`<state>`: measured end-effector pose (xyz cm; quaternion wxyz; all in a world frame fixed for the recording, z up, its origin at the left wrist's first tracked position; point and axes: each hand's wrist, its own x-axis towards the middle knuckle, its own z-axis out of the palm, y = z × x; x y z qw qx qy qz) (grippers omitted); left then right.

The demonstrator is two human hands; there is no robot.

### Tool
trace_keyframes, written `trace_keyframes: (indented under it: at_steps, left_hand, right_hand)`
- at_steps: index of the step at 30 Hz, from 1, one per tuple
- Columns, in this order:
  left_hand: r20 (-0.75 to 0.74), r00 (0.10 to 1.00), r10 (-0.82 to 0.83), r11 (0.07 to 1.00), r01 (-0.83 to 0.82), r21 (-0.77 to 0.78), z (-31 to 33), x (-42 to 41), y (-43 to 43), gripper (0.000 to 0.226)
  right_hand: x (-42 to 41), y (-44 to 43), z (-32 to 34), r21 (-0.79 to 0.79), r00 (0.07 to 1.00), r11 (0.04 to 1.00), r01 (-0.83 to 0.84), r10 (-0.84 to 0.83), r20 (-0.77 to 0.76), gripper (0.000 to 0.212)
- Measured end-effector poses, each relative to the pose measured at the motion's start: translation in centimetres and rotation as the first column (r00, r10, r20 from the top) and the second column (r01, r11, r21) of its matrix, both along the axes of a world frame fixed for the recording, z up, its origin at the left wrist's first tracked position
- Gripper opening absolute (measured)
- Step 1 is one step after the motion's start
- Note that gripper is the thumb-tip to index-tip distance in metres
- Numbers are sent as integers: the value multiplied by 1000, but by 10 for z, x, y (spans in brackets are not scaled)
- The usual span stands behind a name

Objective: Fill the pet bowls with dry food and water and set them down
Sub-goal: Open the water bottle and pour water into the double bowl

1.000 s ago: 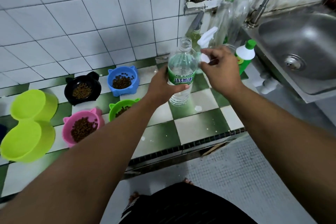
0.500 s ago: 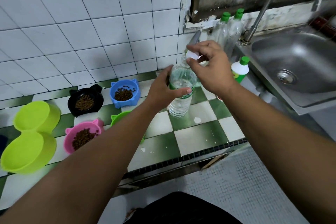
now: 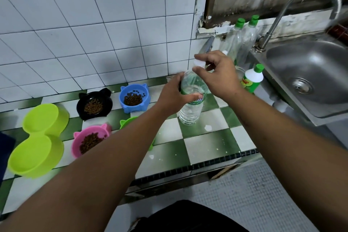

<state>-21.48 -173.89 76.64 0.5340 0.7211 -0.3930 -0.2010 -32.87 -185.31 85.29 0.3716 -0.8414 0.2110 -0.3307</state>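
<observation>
My left hand point(image 3: 173, 98) grips the water bottle point(image 3: 191, 113); my right hand point(image 3: 220, 77) pinches the white cap point(image 3: 199, 63) at its top. A blue bowl point(image 3: 131, 87), black bowl point(image 3: 80, 105) and pink bowl point(image 3: 75, 144) of kibble sit at its nine o'clock, the sink point(image 3: 320, 62) at three.

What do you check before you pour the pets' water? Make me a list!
1. The left hand holds the water bottle: ok.
2. The cap is off: cannot tell; the right hand pinches it at the neck.
3. The lime double bowl is empty for water: ok.
4. Food in black bowl, blue bowl, pink bowl: ok.
5. Food in green bowl: cannot tell, the arm hides it.
</observation>
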Motion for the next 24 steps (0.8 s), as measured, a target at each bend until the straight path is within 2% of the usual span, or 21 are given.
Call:
trace_keyframes:
  at_steps: [5, 9, 12, 16, 20, 24]
  left_hand:
    - [-12, 1000, 12, 1000, -12, 1, -4, 2, -1, 72]
    - [-17, 1000, 1, 1000, -1, -16, -4, 2, 0, 63]
    - [-46, 999, -7, 999, 5, -39, -7, 4, 0, 70]
    - [-46, 999, -22, 998, 20, -52, -9, 4, -2, 74]
    - [-69, 997, -32, 997, 27, -72, -11, 5, -3, 80]
    - [-91, 996, -15, 997, 8, -77, -13, 7, -4, 83]
  right_hand:
    - [4, 5, -4, 256, 995, 965, 49, -70, 76, 43]
    - [3, 11, -12, 331, 990, 944, -5, -42, 136, 39]
    - [0, 10, -14, 419, 983, 906, -59, -21, 183, 30]
    - [-3, 7, -18, 505, 979, 859, -86, -20, 202, 38]
    - [-3, 1, -15, 470, 985, 878, -94, 12, 173, 32]
    - [0, -7, -9, 276, 993, 954, -116, 109, 42, 35]
